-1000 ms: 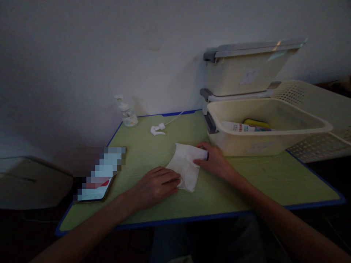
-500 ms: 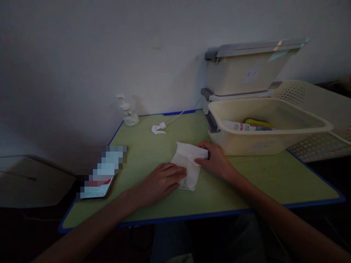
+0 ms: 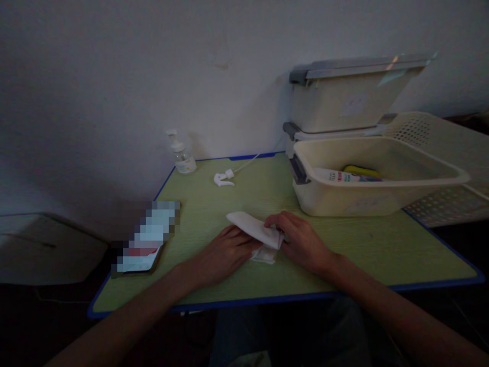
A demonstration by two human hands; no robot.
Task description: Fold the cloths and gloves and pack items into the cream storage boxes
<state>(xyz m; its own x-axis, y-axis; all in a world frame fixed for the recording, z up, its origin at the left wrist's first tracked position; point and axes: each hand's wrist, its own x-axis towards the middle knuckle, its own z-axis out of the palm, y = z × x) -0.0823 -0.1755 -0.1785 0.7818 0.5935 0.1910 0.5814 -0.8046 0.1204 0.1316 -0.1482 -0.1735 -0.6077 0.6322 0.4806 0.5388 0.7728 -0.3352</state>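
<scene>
A soft white sheet, like a tissue, lies partly on the green table in front of me, its far part lifted and folded toward me. My right hand pinches the right side of that folded flap between thumb and fingers. Stretched out flat, the fingers of my left hand rest on the lower layer, with their tips partly under the flap. The lower corner of the tissue sticks out between both hands.
On the left of the green table lies a phone. Behind it stand a pump bottle and a loose white spray head. An open cream bin holding packages sits right, before a lidded box and perforated basket.
My right hand has drawn the tissue's far edge toward me, folding it over. My left hand stays low on the tissue, its fingertips now partly covered. The view has shifted slightly.
</scene>
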